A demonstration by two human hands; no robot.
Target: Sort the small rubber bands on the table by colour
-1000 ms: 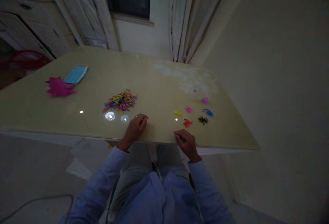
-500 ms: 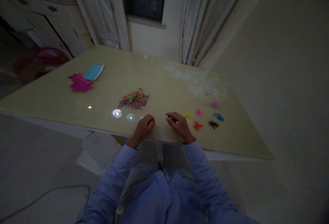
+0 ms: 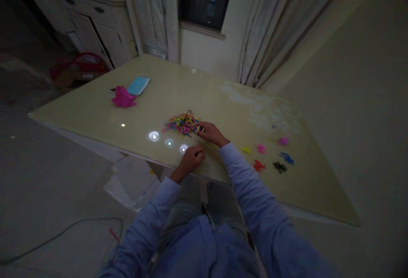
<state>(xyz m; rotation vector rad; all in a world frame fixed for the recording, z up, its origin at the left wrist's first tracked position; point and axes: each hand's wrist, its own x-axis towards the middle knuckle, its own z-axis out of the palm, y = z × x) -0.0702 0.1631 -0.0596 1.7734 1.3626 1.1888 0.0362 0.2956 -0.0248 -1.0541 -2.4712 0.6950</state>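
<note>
A mixed heap of small, colourful bands that look like rubber bands (image 3: 181, 123) lies on the table near its middle. At the heap's right edge is my right hand (image 3: 211, 133), thumb and forefinger curved with a gap between them. My left hand (image 3: 193, 158) rests closer to the table's front edge, its fingers curled in; what they hold, if anything, is hidden. To the right lie small single-colour piles: yellow (image 3: 246, 150), pink (image 3: 261, 148), red (image 3: 259, 166), black (image 3: 279, 167) and blue (image 3: 287, 158).
Beyond the piles sits a pink-purple lump (image 3: 283, 141). A crumpled magenta piece (image 3: 123, 97) and a blue face mask (image 3: 138, 85) lie at the left of the glossy table (image 3: 197, 86). Under the front edge is a whitish plastic sheet (image 3: 130, 184); a cable (image 3: 63, 234) crosses the floor.
My right hand has moved left and away from me, from beside the small piles to the mixed heap. My left hand stays closed near the front edge. The view has shifted.
</note>
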